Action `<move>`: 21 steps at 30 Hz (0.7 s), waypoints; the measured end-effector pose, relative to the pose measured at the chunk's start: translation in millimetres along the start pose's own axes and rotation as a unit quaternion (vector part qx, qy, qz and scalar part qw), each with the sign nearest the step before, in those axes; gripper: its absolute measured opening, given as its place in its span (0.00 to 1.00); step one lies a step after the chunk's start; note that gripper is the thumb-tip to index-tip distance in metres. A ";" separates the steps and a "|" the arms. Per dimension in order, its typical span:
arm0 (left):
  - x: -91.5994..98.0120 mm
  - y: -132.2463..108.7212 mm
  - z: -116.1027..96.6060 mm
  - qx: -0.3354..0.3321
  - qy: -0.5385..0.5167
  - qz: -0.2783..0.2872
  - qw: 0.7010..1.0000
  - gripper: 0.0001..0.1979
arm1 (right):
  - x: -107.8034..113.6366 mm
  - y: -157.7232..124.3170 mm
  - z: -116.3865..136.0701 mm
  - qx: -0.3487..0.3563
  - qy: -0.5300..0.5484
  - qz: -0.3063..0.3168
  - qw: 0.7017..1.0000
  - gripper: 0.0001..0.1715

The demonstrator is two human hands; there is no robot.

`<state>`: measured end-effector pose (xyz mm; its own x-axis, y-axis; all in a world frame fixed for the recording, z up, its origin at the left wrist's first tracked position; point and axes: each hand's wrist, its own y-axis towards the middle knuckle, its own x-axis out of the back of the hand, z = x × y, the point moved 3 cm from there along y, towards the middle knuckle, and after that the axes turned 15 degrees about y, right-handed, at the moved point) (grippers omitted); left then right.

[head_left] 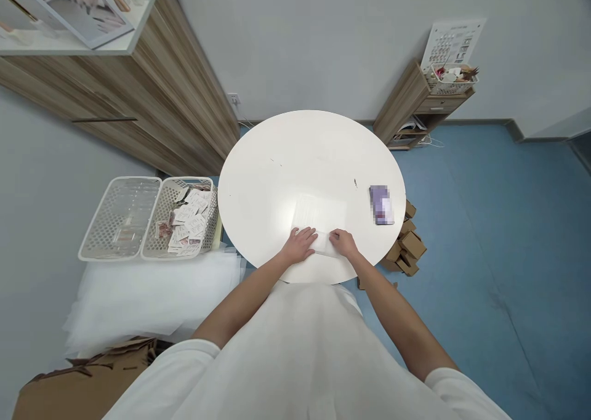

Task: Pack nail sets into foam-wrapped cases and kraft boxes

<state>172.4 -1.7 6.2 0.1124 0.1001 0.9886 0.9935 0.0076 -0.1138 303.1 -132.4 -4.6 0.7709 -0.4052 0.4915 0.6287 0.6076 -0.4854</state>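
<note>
A thin white sheet (pixel 321 210), perhaps foam or plastic film, lies on the round white table (pixel 258 173) near its front edge. Its near part looks folded over in a strip between my hands. My left hand (pixel 300 246) rests flat on the left end of that strip, fingers spread. At the right end, my right hand (pixel 344 242) has its fingers curled together on the sheet's edge. Whether anything lies inside the fold I cannot tell.
A purple item (pixel 381 205), blurred out, lies right on the table. Small dark marks or bits (pixel 355 183) are nearby. On the left stand a basket with printed cards (pixel 189 220), a basket with clear items (pixel 122 223) and stacked white sheets (pixel 157 290). Cardboard boxes (pixel 410 246) sit on the floor.
</note>
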 end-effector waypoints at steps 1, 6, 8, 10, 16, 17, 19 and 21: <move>-0.3 0.1 0.1 0.000 -0.002 0.002 1.000 0.23 | 1.7 -2.6 -1.0 -0.001 -0.017 -0.011 1.000 0.13; -0.7 0.6 0.3 -0.008 -0.009 0.013 1.000 0.28 | 1.8 -23.7 6.7 0.119 -0.186 -0.074 0.972 0.20; -0.6 1.1 0.5 -0.011 -0.014 0.008 1.000 0.28 | -8.7 -32.4 13.3 0.201 -0.203 -0.037 0.958 0.24; -0.1 1.6 0.4 -0.011 -0.022 0.002 1.000 0.28 | -21.5 -38.5 17.1 0.245 -0.204 0.018 0.948 0.28; 6.5 -2.5 -3.8 -0.008 -0.052 0.015 0.998 0.25 | -36.6 -47.2 13.6 0.235 -0.208 0.047 0.948 0.23; 8.5 -4.4 -5.1 -0.010 -0.061 0.024 0.998 0.24 | -36.0 -49.1 12.9 0.235 -0.202 0.055 0.949 0.22; 12.4 -9.0 -7.2 -0.012 -0.083 0.046 0.995 0.22 | -33.1 -52.8 11.9 0.222 -0.177 0.079 0.956 0.22; 15.6 -14.3 -8.0 -0.002 -0.111 0.058 0.992 0.21 | -28.7 -54.8 12.5 0.195 -0.144 0.104 0.964 0.21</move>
<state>160.1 -8.2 24.0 0.2191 0.3169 0.9228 0.9744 -0.0213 -0.2240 245.2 -145.5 16.9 0.7805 -0.0734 0.6208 0.3335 0.8889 -0.3141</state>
